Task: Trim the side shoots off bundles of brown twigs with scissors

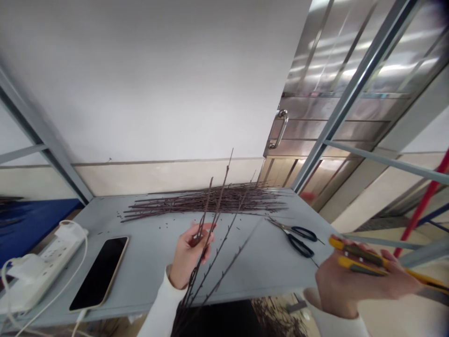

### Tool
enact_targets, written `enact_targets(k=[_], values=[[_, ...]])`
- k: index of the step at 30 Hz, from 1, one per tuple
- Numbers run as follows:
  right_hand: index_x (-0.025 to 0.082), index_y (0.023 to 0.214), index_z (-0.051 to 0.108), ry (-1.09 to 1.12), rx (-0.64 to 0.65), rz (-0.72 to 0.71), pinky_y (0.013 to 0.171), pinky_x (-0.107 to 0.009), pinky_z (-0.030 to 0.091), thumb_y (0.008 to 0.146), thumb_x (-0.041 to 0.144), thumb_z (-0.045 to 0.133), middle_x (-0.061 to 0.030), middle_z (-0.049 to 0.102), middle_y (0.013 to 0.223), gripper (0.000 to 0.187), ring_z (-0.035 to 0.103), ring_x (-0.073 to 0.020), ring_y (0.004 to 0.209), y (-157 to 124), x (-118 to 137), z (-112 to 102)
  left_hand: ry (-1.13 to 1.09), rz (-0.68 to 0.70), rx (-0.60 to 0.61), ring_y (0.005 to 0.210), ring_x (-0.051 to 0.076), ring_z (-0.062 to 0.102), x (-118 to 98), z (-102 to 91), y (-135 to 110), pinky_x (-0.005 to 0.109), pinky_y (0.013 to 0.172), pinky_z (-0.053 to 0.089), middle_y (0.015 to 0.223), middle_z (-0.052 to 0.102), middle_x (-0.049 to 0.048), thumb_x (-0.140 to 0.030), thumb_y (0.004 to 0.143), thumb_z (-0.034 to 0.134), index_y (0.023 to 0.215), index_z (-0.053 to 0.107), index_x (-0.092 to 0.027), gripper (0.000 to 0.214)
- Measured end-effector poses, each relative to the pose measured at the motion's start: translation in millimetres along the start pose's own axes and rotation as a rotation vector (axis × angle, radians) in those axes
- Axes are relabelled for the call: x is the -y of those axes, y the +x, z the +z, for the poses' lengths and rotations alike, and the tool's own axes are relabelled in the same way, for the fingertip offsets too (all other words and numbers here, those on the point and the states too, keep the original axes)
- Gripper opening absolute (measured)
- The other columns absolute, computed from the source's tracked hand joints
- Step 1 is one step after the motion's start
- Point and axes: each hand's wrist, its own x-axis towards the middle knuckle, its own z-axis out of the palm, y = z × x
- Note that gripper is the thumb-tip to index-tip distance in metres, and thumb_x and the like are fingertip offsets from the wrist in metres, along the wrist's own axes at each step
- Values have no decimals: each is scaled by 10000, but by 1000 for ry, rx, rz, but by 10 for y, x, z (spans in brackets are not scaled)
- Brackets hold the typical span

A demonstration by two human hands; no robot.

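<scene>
The fingers of the left hand (189, 255), at the bottom center of the frame, are closing around several thin, dark budded twigs (218, 206), which are slanting from the lower center up toward the middle, their upper tips fanning apart. The right hand (361, 285), at the lower right, is blurring, its fingers curling around a yellow-and-gray-handled tool (361, 252); two handle ends are pointing left, and the tool's far part is running toward the right edge, too blurred to identify.

Between the hands, scissors with dark handles (294, 236) are lying on the gray tabletop (252, 262), right of center, their blades pointing to the upper left. Behind the left hand, a long heap of twigs (206, 199) is stretching across the table's back. At the lower left, a smartphone (100, 274) is lying dark-screened beside a white power strip (45, 262) that is holding plugs and cables. Farther out, a metal door (336, 107) is filling the upper right, and a white wall (157, 84) is spanning the upper left and center.
</scene>
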Motion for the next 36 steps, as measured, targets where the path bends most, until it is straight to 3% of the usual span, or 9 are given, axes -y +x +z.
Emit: enact_targets(k=[2, 4, 8, 12, 16, 23, 27, 32, 36], values=[[355, 1065, 376, 186, -142, -38, 656, -493, 449, 736, 528, 316, -33, 487, 734, 377, 555, -296, 720, -4, -103, 24, -12, 3, 20, 335, 37, 400, -11, 6, -10, 169, 305, 279, 570, 557, -33, -429, 603, 733, 867, 676, -140, 396], [303, 1024, 384, 183, -53, 5, 650, -427, 478, 735, 458, 422, -8, 473, 735, 330, 548, -235, 669, -29, -178, 98, -24, 0, 40, 334, 37, 396, -14, 6, -17, 171, 306, 273, 568, 564, -27, -424, 609, 731, 859, 682, -138, 383], [233, 998, 427, -302, 292, 92, 588, -340, 460, 734, 473, 486, 9, 516, 695, 362, 539, -184, 594, -96, -320, 264, -40, -9, 91, 349, 35, 403, 2, -4, -14, 177, 323, 275, 601, 598, -3, -426, 623, 729, 826, 691, -138, 354], [186, 1039, 508, -951, 589, -99, 726, -396, 438, 678, 400, 543, -94, 613, 889, 421, 599, -284, 853, -239, -468, 380, -28, 0, 133, 373, 34, 417, 20, -14, 6, 178, 353, 298, 626, 620, 13, -438, 646, 717, 807, 696, -133, 345], [163, 1056, 547, -1174, 748, -180, 787, -442, 404, 674, 312, 570, -144, 621, 971, 410, 580, -337, 947, -429, -583, 477, -3, 4, 149, 379, 33, 401, 25, -17, 26, 180, 362, 297, 636, 622, 15, -473, 655, 703, 832, 698, -128, 387], [97, 1064, 559, -1111, 655, -157, 822, -513, 355, 680, 304, 597, -200, 569, 1017, 437, 512, -383, 1002, -413, -709, 676, 58, -17, 238, 405, 30, 396, 51, -19, 60, 195, 385, 301, 838, 683, 95, -511, 668, 678, 904, 694, -122, 455], [129, 1046, 579, -920, 659, -163, 909, -543, 312, 761, 343, 536, -191, 544, 1109, 358, 484, -354, 1074, -346, -668, 751, 65, -19, 260, 404, 35, 382, 58, -11, 69, 205, 394, 283, 837, 694, 109, -545, 670, 660, 908, 694, -119, 488], [210, 1070, 577, -431, 881, -133, 818, -336, 474, 935, 443, 144, -77, 644, 979, 510, 610, -185, 863, -380, -366, 737, 62, -21, 262, 419, 41, 361, 47, 0, 73, 210, 412, 264, 812, 698, 100, -548, 682, 646, 888, 696, -123, 474], [191, 1006, 605, 110, 1048, 23, 713, -297, 497, 893, 515, 361, -44, 643, 774, 421, 604, -162, 713, -471, -43, 743, 60, -21, 268, 436, 48, 350, 50, 6, 72, 214, 427, 243, 761, 696, 87, -517, 701, 646, 877, 694, -119, 438]])
